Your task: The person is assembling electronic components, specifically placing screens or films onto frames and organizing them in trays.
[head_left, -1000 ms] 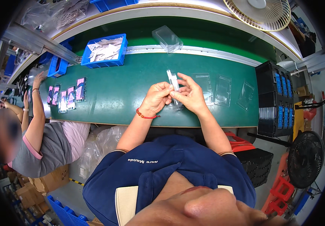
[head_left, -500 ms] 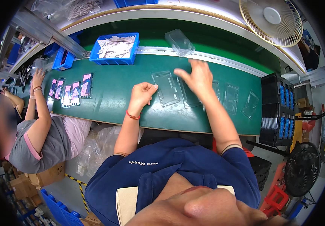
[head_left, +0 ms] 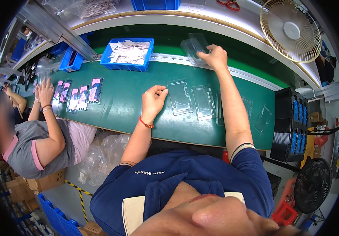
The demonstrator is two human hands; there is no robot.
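My right hand (head_left: 216,57) reaches to the back of the green bench, thumb and fingers closed on the edge of a clear plastic tray (head_left: 199,41). Another clear tray lies against it on the metal rail, overlapping it. My left hand (head_left: 154,103) hovers over the bench with thumb and fingertips pinched; whether something small is in them I cannot make out. To its right lies a thin clear tray (head_left: 180,96) with moulded edges, and beside that a second one (head_left: 203,103). More such trays continue to the right, partly behind my right forearm.
A blue bin (head_left: 106,63) of white paper pieces stands at the back. Pink-and-dark printed panels (head_left: 95,90) lie to the left, near a co-worker's hands (head_left: 45,92). Black stacked crates (head_left: 285,124) stand at the right end; a beige fan (head_left: 291,30) sits on the shelf above.
My right hand has moved from above the laid-out trays back to the trays on the rail and closed on one. My left hand stays pinched, nearly in place. The view has shifted slightly.
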